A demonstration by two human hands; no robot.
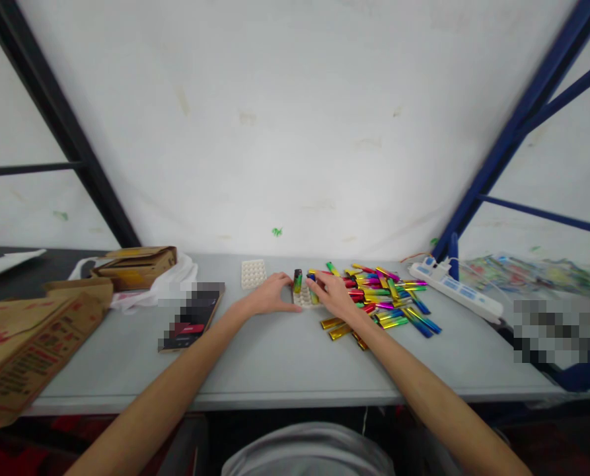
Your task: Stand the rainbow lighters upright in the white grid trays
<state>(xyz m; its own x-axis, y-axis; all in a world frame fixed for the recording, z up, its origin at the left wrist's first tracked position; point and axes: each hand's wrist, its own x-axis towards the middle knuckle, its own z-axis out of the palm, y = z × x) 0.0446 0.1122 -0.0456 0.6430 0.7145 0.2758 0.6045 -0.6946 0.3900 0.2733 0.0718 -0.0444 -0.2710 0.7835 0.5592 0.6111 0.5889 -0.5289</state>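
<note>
A small white tray (304,303) with rows of round holes lies on the desk between my hands. One shiny green-and-yellow lighter (298,282) with a dark top stands upright at its back left. My left hand (271,295) rests at the tray's left side, thumb and fingers spread apart around that corner. With closed fingertips, my right hand (331,294) grips a blue-and-yellow lighter (312,280) over the tray, right of the standing one. My fingers partly cover it, so whether it sits in a hole I cannot tell. Many shiny coloured lighters (391,294) lie loose beside my right hand.
A second white holed tray (254,274) lies behind my left hand. On the left are a dark flat box (195,317), a cardboard box (139,266) on a white plastic bag, and a brown paper bag (47,330). A white power strip (456,291) lies at the right.
</note>
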